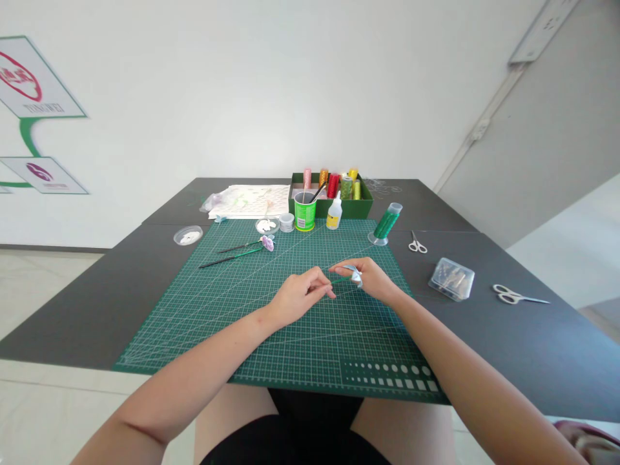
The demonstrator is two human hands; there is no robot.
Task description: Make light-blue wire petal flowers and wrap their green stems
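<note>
My left fingers (pixel 318 276) pinched the green stem (pixel 341 280); at three o'clock, my right hand (pixel 372 277) held the pale-blue flower (pixel 356 278). Squeezing too hard might have creased it.

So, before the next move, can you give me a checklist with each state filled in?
1. Left hand pinching the green stem: ok.
2. Right hand gripping the pale blue piece firmly: cannot tell.
3. Purple flower clear of both hands: ok.
4. White bottle standing upright: ok.
5. Smaller scissors on the cutting mat: not ok; they lie on the black table.
</note>
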